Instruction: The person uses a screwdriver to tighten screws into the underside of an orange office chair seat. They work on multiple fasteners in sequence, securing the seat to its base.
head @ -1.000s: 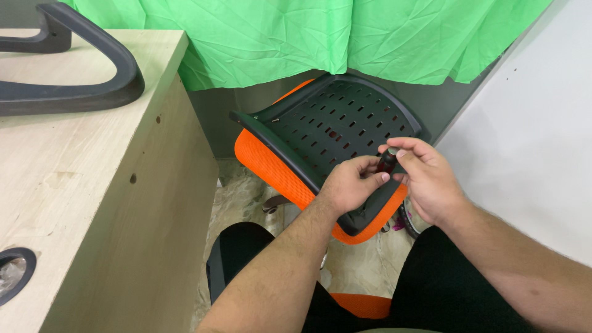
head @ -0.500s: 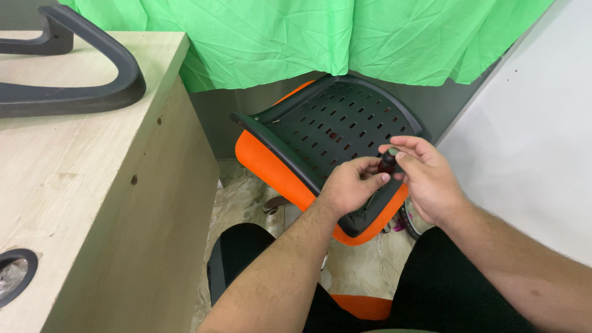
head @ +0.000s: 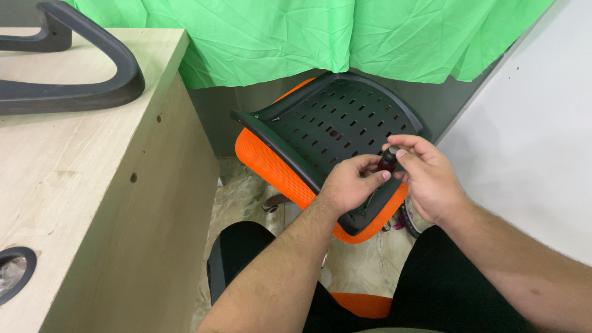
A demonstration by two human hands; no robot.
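Both of my hands meet over a tilted chair backrest (head: pixel 336 126), a black perforated plastic panel on orange mesh that stands on the floor in front of me. My left hand (head: pixel 350 184) and my right hand (head: pixel 425 176) together pinch a small dark cylindrical part (head: pixel 388 158), held upright between the fingertips. The part's lower end is hidden by my fingers. The lower right corner of the backrest lies right beneath my hands.
A light wooden desk (head: pixel 80 185) fills the left side, with a black chair armrest (head: pixel 74 86) lying on it and a round cable hole (head: pixel 12 271) near its front. Green cloth (head: pixel 345 31) hangs behind. A white wall (head: pixel 536 142) stands at the right.
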